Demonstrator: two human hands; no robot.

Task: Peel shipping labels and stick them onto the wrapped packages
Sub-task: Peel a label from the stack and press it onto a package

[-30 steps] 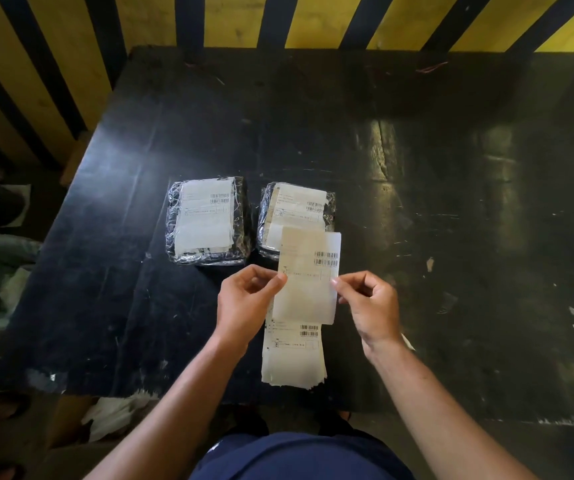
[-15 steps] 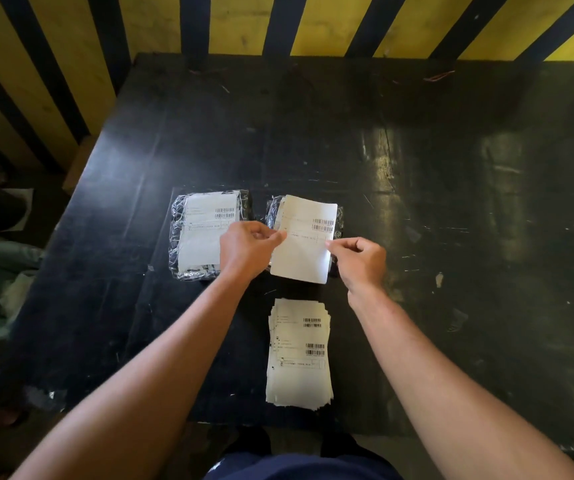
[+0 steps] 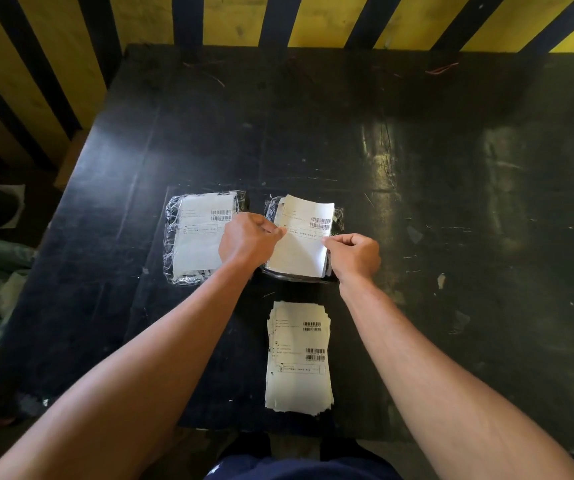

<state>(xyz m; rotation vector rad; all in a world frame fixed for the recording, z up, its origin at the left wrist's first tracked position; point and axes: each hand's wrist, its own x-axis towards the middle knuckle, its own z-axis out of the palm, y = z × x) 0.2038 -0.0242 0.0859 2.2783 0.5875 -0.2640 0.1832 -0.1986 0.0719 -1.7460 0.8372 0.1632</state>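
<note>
over right package (image 3: 338, 216), white barcoded label (image 3: 301, 244), slightly curled

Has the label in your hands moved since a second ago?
Yes. The label went away from the label stack and now sits over the right package, pinched by both hands.

Your table (image 3: 382, 161) is black and scuffed, with a dull sheen and pale scratches. The 2 packages, left (image 3: 174, 244) and right (image 3: 270, 209), are wrapped in clear, crinkled, glossy plastic film. The label (image 3: 304, 244) you pinch is matt white paper, slightly curled. The stack of labels (image 3: 297, 375) is the same matt paper, its edges ragged.
</note>
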